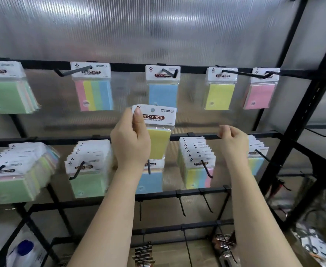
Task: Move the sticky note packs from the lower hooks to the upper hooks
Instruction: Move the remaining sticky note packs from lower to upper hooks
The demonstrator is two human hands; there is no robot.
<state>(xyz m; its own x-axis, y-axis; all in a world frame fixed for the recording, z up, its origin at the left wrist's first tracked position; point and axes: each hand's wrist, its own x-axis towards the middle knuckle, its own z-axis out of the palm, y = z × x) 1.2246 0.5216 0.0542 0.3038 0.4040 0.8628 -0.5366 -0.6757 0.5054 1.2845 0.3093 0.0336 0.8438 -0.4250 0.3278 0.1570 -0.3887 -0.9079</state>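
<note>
1. Sticky note pack [158, 130], yellow pad in a clear sleeve with a white "STICKY NOTE" header card, is off any hook and held up in the gap between the upper rail [127, 66] and the lower rail [200, 136].
2. Left hand [131, 143] pinches the pack at the left edge of the header card; the thumb lies across the card front, the other fingers are hidden behind the pack.
3. The pack's hang hole is visible and unthreaded, just below the blue pack [163, 87] on the upper centre hook [170, 72].
4. Right hand [233, 143] holds nothing; fingers loosely curled, fingertips at the lower rail. Contact with the rail cannot be told.
5. Upper rail, left to right: a green stack [6, 91], a four-stripe pack [93, 87], the blue pack, a yellow pack [220, 89], a pink pack [261, 89]. The four right-hand hooks each seem to carry one pack.
6. Lower rail: full stacks on the hooks, namely a green-fronted stack far left [17, 174], a green stack [89, 170], a blue-fronted stack [151, 178] partly behind the left forearm, a striped stack [197, 164], and a stack behind the right wrist [257, 157].
7. Below: bare hooks on a third rail [189, 192]; a blue-capped bottle [24, 251] at bottom left.
</note>
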